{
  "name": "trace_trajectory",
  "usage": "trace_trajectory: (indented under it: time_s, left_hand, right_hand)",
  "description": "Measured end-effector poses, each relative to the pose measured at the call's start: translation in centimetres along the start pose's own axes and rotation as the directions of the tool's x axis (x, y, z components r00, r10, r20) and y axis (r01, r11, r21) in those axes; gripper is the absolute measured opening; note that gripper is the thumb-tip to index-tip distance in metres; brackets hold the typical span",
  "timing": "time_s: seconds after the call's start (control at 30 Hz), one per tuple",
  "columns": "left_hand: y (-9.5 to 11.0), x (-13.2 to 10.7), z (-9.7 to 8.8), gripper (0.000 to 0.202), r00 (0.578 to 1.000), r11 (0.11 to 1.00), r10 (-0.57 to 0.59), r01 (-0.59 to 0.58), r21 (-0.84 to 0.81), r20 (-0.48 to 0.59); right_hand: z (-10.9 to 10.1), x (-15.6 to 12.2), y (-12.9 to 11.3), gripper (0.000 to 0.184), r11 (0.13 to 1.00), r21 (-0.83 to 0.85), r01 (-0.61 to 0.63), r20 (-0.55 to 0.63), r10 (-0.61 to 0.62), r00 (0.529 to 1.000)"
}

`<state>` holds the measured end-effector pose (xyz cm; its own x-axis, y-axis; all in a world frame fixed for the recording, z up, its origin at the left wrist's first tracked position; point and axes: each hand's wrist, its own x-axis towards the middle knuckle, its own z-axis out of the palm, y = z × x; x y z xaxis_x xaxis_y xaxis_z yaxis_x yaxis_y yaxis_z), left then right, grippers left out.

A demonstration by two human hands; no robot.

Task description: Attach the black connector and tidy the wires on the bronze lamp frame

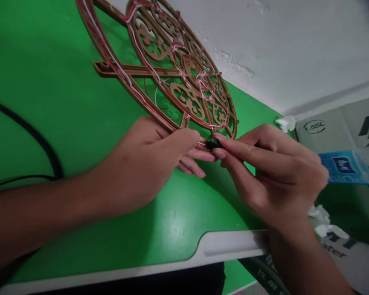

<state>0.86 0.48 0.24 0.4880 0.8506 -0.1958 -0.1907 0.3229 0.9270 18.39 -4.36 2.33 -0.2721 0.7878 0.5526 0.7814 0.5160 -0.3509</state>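
A brown openwork frame (172, 69) with scroll patterns lies tilted over the green table (64, 102), with thin red and white wires running along its ribs. My left hand (150, 164) grips the frame's near rim, thumb on top, fingers curled beneath. My right hand (273, 172) pinches a small dark green part (212, 142) against that same rim, thumb and forefinger pressed together. Both hands meet at the frame's lower edge.
A black cable (33, 135) curves across the table's left side. A white wall rises behind the table. At the right are a cardboard box (341, 127), a plastic water bottle (347, 166) and crumpled white tissue (285, 122). The table's pale front edge (224, 246) runs below my hands.
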Motion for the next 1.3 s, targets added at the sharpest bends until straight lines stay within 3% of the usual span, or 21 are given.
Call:
trace_trajectory:
  time_s: [0.37,1.1,1.3]
  left_hand:
    - [0.17,0.42,0.04,0.023,1.0,0.999,-0.024,0.024,0.023,-0.01]
    - [0.01,0.13,-0.03,0.02,1.0,1.0,-0.002,0.002,-0.01,-0.001]
    - [0.15,0.17,-0.15,0.024,0.999,0.999,0.011,-0.012,0.031,0.031]
  right_hand:
    - [0.53,0.18,0.48,0.017,0.987,0.154,-0.04,-0.023,0.044,0.999]
    - [0.88,0.36,-0.1,0.016,0.985,0.148,-0.087,-0.088,0.101,0.991]
    - [0.76,0.48,0.14,0.031,0.989,0.145,-0.003,-0.059,0.012,0.998]
